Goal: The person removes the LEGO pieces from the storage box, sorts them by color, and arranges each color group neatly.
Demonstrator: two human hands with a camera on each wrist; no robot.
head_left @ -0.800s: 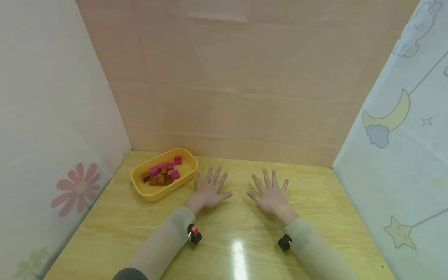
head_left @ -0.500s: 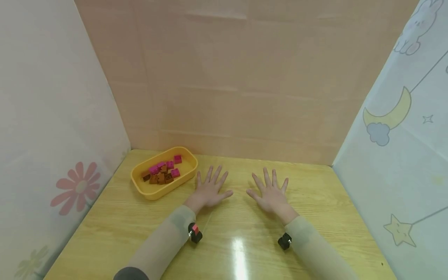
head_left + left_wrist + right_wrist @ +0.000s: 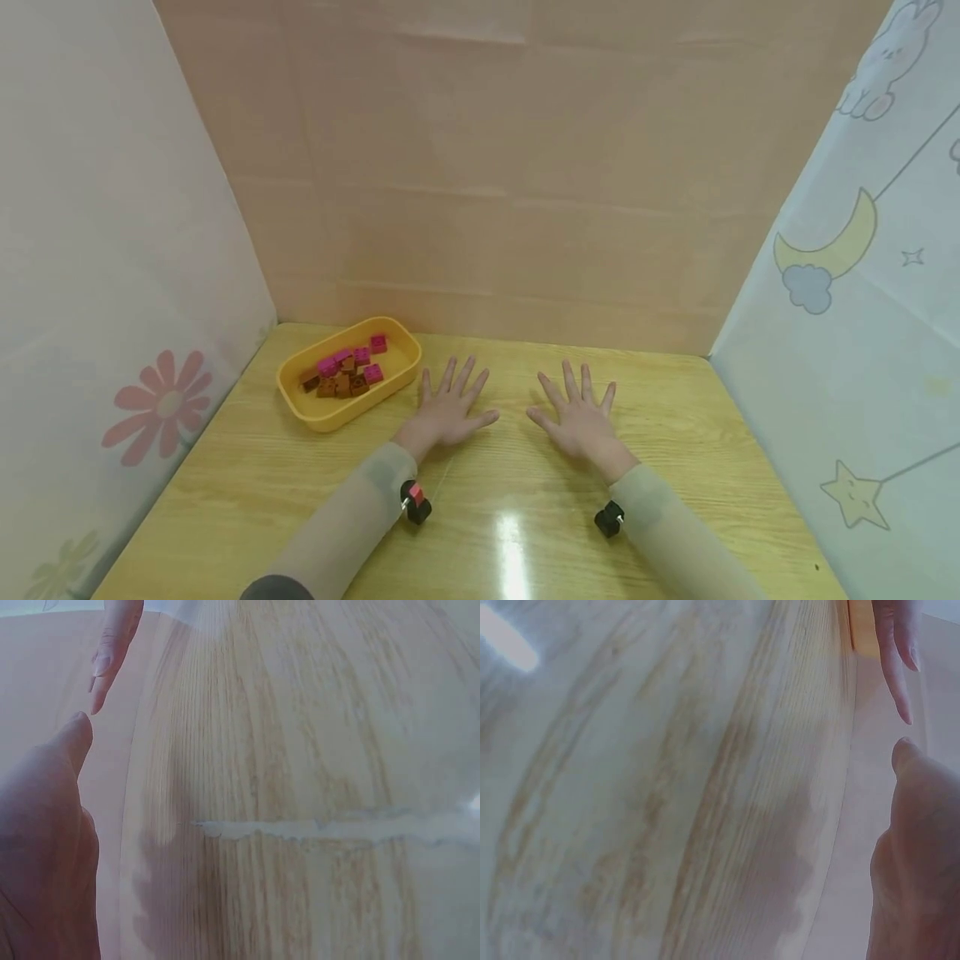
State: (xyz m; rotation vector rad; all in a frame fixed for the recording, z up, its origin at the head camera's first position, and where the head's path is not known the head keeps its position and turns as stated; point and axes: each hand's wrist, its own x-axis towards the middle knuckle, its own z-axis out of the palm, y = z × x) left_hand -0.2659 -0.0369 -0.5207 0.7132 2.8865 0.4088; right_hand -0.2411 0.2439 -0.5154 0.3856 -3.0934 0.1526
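My left hand is palm down over the table with its fingers spread and straight, holding nothing. Just left of it stands a yellow tray, close to the fingertips but apart from them. Inside the tray lie several pink toy bricks and several brown toy bricks, loosely heaped. My right hand mirrors the left across a gap, fingers fanned out and also holding nothing. In each wrist view, part of the near hand shows at the side, with the other hand beyond it.
The wooden table reflects a bright strip of light near its front. A beige backdrop rises behind it, and printed white sheets wall off both sides. A small black wrist camera sits at the right cuff, another at the left.
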